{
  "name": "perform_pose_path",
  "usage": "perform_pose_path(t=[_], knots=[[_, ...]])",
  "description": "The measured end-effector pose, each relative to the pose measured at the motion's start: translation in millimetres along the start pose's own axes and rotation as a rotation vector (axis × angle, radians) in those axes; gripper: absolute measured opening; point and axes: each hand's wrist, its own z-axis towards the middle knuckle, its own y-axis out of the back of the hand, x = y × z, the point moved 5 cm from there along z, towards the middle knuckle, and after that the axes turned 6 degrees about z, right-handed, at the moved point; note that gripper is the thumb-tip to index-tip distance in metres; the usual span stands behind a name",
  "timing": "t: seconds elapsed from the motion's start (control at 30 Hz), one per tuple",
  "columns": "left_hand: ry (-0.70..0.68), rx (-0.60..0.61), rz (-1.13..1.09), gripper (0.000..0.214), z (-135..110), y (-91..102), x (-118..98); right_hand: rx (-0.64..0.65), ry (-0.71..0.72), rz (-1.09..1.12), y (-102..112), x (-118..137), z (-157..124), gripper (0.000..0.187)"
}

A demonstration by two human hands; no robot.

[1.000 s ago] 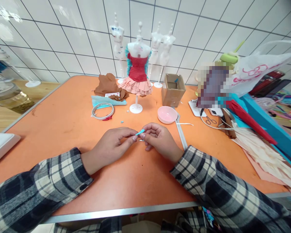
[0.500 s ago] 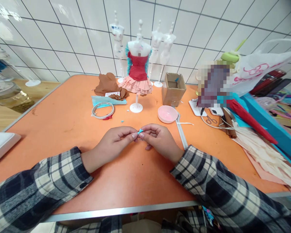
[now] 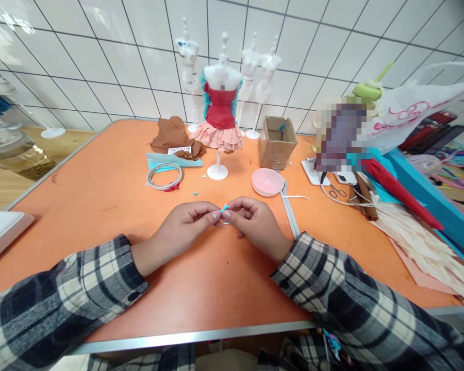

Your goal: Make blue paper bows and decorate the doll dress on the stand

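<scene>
My left hand [image 3: 181, 226] and my right hand [image 3: 255, 224] meet over the orange table [image 3: 100, 206], fingertips pinched together on a tiny teal paper piece [image 3: 225, 208]. Only a small tip of the teal piece shows between the thumbs. A thin pin-like metal bit seems to lie just under the fingertips. Both forearms in plaid sleeves rest on the table. Beyond the hands stands a small white mannequin [image 3: 220, 77] wearing a red and pink paper dress with teal trim.
A pink bowl [image 3: 267, 181], a cardboard box [image 3: 277, 141], a roll of tape [image 3: 164, 175] and brown crepe paper [image 3: 176, 135] lie behind the hands. Three bare mannequins stand by the tiled wall. Coloured paper sheets [image 3: 417, 242], scissors [image 3: 335, 191] and a bag crowd the right side.
The teal piece stuck out as a longer strip a second ago; now it is bunched small between the fingertips. The hands have stayed in place.
</scene>
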Motion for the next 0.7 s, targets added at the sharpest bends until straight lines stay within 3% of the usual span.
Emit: perform_pose_path(t=[0.27, 0.37, 0.47, 0.57, 0.7], knots=[[-0.047, 0.052, 0.016, 0.036, 0, -2.2, -4, 0.027, 0.006, -0.108, 0, -2, 2, 0.024], [-0.043, 0.026, 0.021, 0.034, 4, 4.1, 2, 0.019, 0.188, -0.331, 14, 12, 5, 0.023], [-0.018, -0.005, -0.037, 0.032, 7, 12.2, 8, 0.011, 0.425, -0.728, 33, 25, 7, 0.024], [-0.002, -0.013, -0.066, 0.032, 9, 16.4, 12, 0.168, 0.468, -1.005, 41, 19, 9, 0.028], [0.018, -0.001, -0.105, 0.033, 9, 15.0, 14, 0.221, 0.441, -1.063, 41, 9, 10, 0.006]])
